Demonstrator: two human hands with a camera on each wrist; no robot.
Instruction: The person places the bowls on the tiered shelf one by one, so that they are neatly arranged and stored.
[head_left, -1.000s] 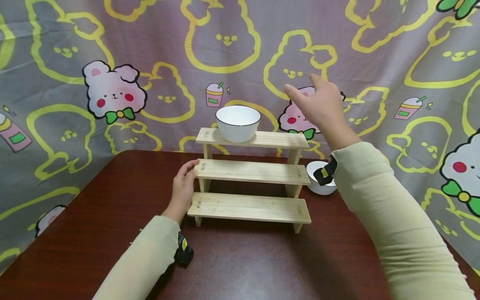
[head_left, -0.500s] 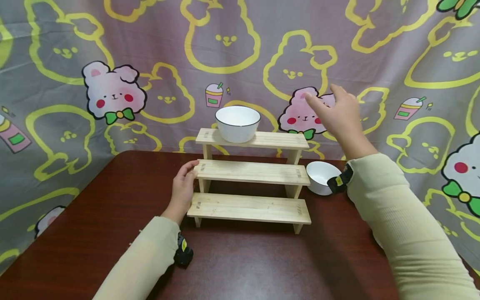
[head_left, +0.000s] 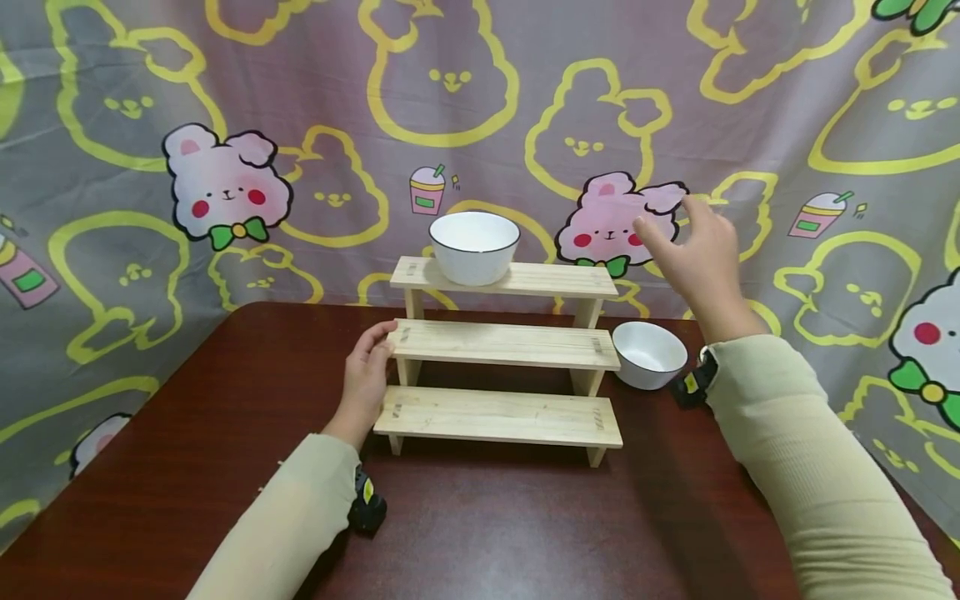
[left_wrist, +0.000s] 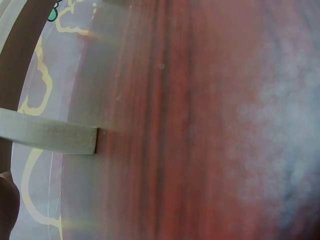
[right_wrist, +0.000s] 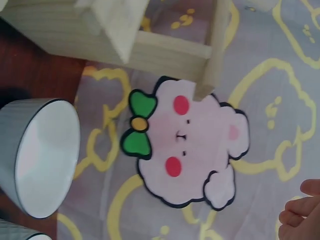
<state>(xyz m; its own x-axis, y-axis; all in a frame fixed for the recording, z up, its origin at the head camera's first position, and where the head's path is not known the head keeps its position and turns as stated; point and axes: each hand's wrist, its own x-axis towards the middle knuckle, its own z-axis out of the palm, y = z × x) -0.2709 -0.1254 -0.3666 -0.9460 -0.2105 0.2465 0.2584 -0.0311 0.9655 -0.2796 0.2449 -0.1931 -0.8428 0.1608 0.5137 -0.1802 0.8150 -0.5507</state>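
Apparent pick-up: my left hand [head_left: 365, 372] gripped the stand [head_left: 502, 342]; spread, empty right hand [head_left: 705, 254] needed lowering to the lower bowl [head_left: 648, 354].

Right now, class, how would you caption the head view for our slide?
Left hand holding a three-tier wooden stand topped by a white bowl; right hand raised, empty; second bowl beside the stand.
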